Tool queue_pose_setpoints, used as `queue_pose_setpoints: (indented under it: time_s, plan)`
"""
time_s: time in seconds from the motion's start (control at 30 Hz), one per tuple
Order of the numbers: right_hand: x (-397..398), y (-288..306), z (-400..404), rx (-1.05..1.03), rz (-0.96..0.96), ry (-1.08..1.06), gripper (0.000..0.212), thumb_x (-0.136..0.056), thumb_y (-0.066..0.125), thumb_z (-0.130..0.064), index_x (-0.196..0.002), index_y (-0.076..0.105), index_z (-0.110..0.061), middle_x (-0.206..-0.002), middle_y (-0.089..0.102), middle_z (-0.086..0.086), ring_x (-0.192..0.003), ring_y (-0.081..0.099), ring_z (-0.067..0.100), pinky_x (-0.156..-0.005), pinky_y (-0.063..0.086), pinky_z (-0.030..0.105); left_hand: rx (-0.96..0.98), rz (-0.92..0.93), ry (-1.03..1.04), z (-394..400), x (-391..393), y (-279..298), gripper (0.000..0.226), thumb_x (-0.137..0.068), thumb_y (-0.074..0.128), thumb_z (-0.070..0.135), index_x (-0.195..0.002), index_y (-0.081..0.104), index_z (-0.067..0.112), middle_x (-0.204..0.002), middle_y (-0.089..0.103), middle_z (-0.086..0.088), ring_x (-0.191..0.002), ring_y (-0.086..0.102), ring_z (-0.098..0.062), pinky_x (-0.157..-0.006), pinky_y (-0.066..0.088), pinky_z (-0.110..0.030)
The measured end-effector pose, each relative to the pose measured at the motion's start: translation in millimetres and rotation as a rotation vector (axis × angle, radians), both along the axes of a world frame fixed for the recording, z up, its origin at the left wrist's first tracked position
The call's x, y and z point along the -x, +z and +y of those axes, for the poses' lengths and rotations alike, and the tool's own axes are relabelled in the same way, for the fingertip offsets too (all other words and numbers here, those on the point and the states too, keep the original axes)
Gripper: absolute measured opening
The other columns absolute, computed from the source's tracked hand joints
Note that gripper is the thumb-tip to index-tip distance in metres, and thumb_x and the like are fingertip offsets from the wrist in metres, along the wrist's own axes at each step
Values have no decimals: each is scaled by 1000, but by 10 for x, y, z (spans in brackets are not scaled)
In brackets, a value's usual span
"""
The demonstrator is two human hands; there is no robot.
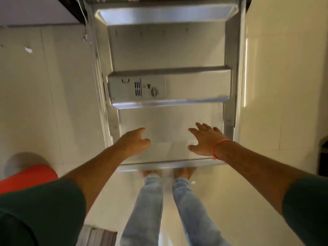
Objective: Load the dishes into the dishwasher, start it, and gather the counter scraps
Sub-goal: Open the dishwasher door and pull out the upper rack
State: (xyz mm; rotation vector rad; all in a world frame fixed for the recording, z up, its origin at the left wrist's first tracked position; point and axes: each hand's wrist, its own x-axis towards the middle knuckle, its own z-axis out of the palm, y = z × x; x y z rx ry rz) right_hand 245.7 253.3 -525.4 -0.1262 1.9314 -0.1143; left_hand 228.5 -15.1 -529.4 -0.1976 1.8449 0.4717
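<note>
The dishwasher door (168, 50) lies folded down flat in front of me, its steel inner face up. A grey detergent dispenser (137, 89) with a round knob sits on its left half. My left hand (135, 142) hovers over the door's near edge, fingers loosely curled and holding nothing. My right hand (204, 139), with an orange band at the wrist, is spread open above the same edge, also holding nothing. I cannot tell if either hand touches the door. No dishes or racks show; the tub is cut off at the top.
Pale tiled floor (44, 103) lies on both sides of the door, with small white scraps (28, 49) at the left. A red round object (30, 176) sits low left. A dark bin (324, 157) stands at the right edge. My feet (168, 173) are just under the door's edge.
</note>
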Motion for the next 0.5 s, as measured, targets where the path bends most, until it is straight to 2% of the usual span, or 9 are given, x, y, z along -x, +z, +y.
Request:
queue_pose_setpoints:
  time_s: [0.1,0.2,0.27,0.33,0.43,0.5]
  plan:
    - [623,73,154,-15,170,83,78,-93,51,-57,-159,20,-28,-168,9,8,-154,12,28,-123,17,50,-47,176,-7,-6,571,116,66,-99,58,29,-158,29,21,-159,38,-9,-140,44,-27,-110,38,-38]
    - [1254,220,256,-18,367,216,76,-94,52,-55,-158,23,-26,-167,13,10,-153,15,29,-122,19,49,-76,371,-28,-32,1123,183,60,-98,61,24,-152,36,15,-152,45,-13,-130,51,-26,-101,44,-31]
    - [1669,352,315,-15,505,287,75,-93,54,-54,-157,25,-25,-166,13,12,-152,16,31,-121,21,48,-81,513,-65,-56,1502,218,67,-97,62,25,-156,30,16,-161,33,-13,-144,38,-28,-113,39,-38]
    - [2032,489,361,9,651,327,75,-92,58,-49,-156,29,-22,-166,14,16,-151,19,34,-120,23,49,-58,659,-123,-64,1839,276,76,-96,62,27,-160,21,18,-168,15,-10,-154,16,-27,-124,22,-45]
    - [2471,664,381,40,873,339,79,-89,63,-45,-156,31,-19,-165,14,20,-149,23,40,-118,25,53,-11,894,-216,-74,2272,391,80,-95,62,26,-161,16,19,-169,6,-7,-156,6,-28,-124,19,-49]
    - [2681,743,376,41,957,240,85,-88,66,-44,-158,24,-20,-166,11,17,-150,21,39,-120,22,55,17,1045,-286,-86,2486,451,82,-94,61,26,-161,14,20,-169,4,-8,-156,4,-29,-124,18,-50]
